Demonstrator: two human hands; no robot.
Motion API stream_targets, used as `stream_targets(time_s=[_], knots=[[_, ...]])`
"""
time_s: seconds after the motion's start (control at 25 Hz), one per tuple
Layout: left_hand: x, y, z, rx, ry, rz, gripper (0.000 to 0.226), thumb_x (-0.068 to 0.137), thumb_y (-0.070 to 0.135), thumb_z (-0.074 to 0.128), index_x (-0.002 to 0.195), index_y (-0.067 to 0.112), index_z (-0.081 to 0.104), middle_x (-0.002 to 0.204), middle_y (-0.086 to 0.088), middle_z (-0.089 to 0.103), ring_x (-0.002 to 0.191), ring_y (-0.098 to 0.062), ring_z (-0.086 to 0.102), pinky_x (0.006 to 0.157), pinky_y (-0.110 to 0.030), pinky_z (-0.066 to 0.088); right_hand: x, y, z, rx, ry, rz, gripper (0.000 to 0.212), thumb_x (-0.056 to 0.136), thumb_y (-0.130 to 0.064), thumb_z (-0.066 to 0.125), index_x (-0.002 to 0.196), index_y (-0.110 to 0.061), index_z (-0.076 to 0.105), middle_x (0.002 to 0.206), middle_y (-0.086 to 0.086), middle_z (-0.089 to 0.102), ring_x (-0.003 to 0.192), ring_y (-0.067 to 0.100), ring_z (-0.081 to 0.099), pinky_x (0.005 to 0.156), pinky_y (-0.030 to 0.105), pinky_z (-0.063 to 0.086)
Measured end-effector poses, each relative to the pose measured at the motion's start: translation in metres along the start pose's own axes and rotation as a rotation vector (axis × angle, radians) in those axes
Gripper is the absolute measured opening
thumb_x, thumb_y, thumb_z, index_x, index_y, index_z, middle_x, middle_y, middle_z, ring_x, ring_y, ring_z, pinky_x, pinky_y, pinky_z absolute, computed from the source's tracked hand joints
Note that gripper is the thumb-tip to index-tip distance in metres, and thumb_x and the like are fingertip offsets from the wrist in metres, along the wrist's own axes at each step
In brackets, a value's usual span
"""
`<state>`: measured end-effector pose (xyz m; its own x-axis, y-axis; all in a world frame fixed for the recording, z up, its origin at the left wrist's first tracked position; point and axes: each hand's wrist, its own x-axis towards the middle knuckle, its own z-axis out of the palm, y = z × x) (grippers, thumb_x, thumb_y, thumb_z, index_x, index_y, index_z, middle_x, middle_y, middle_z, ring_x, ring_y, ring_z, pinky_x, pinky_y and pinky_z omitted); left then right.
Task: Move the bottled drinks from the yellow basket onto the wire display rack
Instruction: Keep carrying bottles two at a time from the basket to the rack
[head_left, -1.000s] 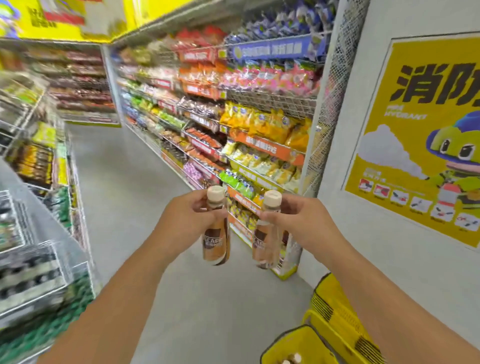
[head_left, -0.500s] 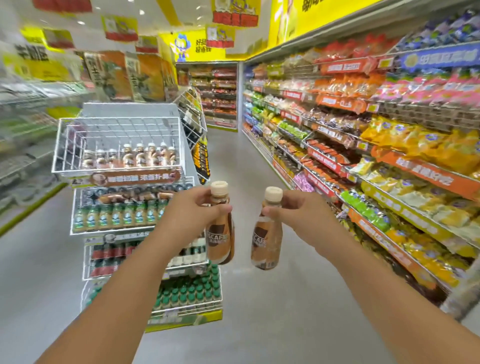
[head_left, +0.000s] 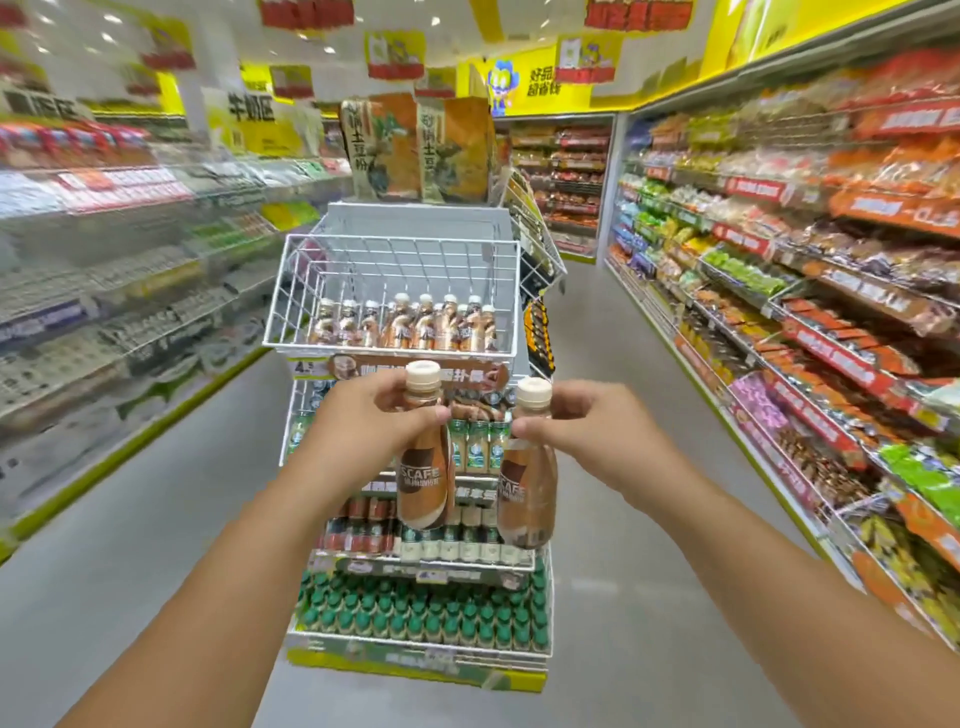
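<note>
Left hand (head_left: 371, 421) grasps one brown cream-capped plastic coffee bottle (head_left: 423, 467) by its neck; right hand (head_left: 576, 423) grasps another (head_left: 527, 493). Both hang at frame centre, before the white wire display rack (head_left: 395, 291).

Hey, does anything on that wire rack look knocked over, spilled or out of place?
Nothing stands out. The brown bottled coffee drinks in the white wire top basket stand upright in rows, and the lower tiers look orderly too.

We have one view only: head-worn, wide-angle, looking forward and slightly down along a shop aisle. The rack (head_left: 402, 322) sits dead centre, near, just beyond both hands. Left hand (head_left: 371, 421) and right hand (head_left: 576, 423) reach in from the bottom edge. Shelves (head_left: 810, 291) curve away at the sides; edges blurred.
</note>
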<state>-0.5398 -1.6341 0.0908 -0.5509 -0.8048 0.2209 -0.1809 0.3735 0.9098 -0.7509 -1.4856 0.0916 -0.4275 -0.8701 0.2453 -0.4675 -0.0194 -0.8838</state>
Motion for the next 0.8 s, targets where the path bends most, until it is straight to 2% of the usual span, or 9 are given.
stream_targets(time_s=[0.12, 0.2, 0.24, 0.28, 0.4, 0.52, 0.64, 0.68, 0.8], knots=[[0.049, -0.021, -0.012, 0.008, 0.079, -0.009, 0.023, 0.078, 0.033, 0.087, 0.098, 0.036, 0.076, 0.094, 0.018, 0.078, 0.082, 0.003, 0.072, 0.058, -0.012, 0.052, 0.068, 0.021, 0.019, -0.003, -0.076, -0.059, 0.016, 0.075, -0.042, 0.088, 0.089, -0.039, 0.08, 0.081, -0.013, 0.079, 0.067, -0.005, 0.068, 0.055, 0.009, 0.047], [0.081, -0.03, -0.019, -0.006, 0.137, -0.031, 0.024, 0.079, 0.027, 0.086, 0.101, 0.031, 0.077, 0.093, 0.017, 0.078, 0.08, 0.005, 0.071, 0.054, -0.008, 0.051, 0.113, 0.029, 0.029, 0.019, -0.107, -0.057, 0.028, 0.072, -0.048, 0.087, 0.094, -0.032, 0.08, 0.088, -0.005, 0.08, 0.075, 0.001, 0.071, 0.065, 0.022, 0.058], [0.096, -0.033, -0.023, -0.014, 0.159, -0.05, 0.027, 0.08, 0.025, 0.086, 0.104, 0.028, 0.077, 0.094, 0.016, 0.078, 0.081, 0.005, 0.071, 0.055, -0.009, 0.051, 0.133, 0.031, 0.033, 0.034, -0.125, -0.046, 0.031, 0.071, -0.047, 0.088, 0.096, -0.03, 0.08, 0.09, -0.003, 0.08, 0.079, 0.004, 0.072, 0.072, 0.032, 0.061], [0.111, -0.036, -0.027, -0.015, 0.173, -0.068, 0.029, 0.08, 0.025, 0.086, 0.107, 0.027, 0.076, 0.095, 0.015, 0.079, 0.083, 0.003, 0.072, 0.059, -0.011, 0.053, 0.154, 0.033, 0.038, 0.039, -0.149, -0.045, 0.026, 0.073, -0.043, 0.089, 0.095, -0.032, 0.08, 0.089, -0.004, 0.08, 0.08, 0.005, 0.073, 0.075, 0.034, 0.061], [0.159, -0.047, -0.043, 0.001, 0.215, -0.115, 0.025, 0.08, 0.026, 0.086, 0.103, 0.03, 0.077, 0.094, 0.017, 0.078, 0.083, 0.001, 0.073, 0.07, -0.024, 0.056, 0.215, 0.033, 0.05, 0.057, -0.184, -0.056, 0.013, 0.078, -0.034, 0.089, 0.088, -0.029, 0.082, 0.082, -0.009, 0.08, 0.074, 0.005, 0.073, 0.07, 0.026, 0.056], [0.204, -0.061, -0.064, -0.009, 0.229, -0.111, 0.018, 0.081, 0.024, 0.085, 0.095, 0.031, 0.076, 0.088, 0.022, 0.077, 0.079, 0.005, 0.073, 0.063, -0.018, 0.054, 0.268, 0.033, 0.068, 0.058, -0.189, -0.071, 0.011, 0.079, -0.032, 0.088, 0.081, -0.026, 0.08, 0.072, -0.013, 0.076, 0.059, -0.005, 0.061, 0.056, 0.011, 0.043], [0.257, -0.083, -0.093, -0.034, 0.224, -0.092, 0.018, 0.083, 0.021, 0.084, 0.097, 0.028, 0.077, 0.09, 0.016, 0.079, 0.081, 0.0, 0.074, 0.06, -0.016, 0.054, 0.321, 0.034, 0.1, 0.067, -0.169, -0.061, 0.02, 0.078, -0.033, 0.088, 0.091, -0.019, 0.081, 0.086, -0.002, 0.08, 0.077, 0.006, 0.068, 0.072, 0.027, 0.049], [0.276, -0.093, -0.103, -0.034, 0.222, -0.082, 0.018, 0.083, 0.021, 0.084, 0.099, 0.026, 0.077, 0.091, 0.014, 0.079, 0.082, 0.0, 0.074, 0.059, -0.013, 0.053, 0.339, 0.035, 0.112, 0.068, -0.158, -0.053, 0.021, 0.077, -0.033, 0.088, 0.093, -0.02, 0.082, 0.087, -0.004, 0.08, 0.079, 0.005, 0.07, 0.072, 0.026, 0.05], [0.335, -0.124, -0.137, -0.039, 0.175, -0.059, 0.021, 0.083, 0.02, 0.084, 0.102, 0.023, 0.076, 0.091, 0.013, 0.08, 0.078, 0.003, 0.073, 0.054, -0.008, 0.048, 0.392, 0.036, 0.154, 0.059, -0.111, -0.027, 0.017, 0.075, -0.037, 0.09, 0.086, -0.027, 0.082, 0.081, -0.014, 0.079, 0.068, -0.006, 0.067, 0.059, 0.012, 0.045]])
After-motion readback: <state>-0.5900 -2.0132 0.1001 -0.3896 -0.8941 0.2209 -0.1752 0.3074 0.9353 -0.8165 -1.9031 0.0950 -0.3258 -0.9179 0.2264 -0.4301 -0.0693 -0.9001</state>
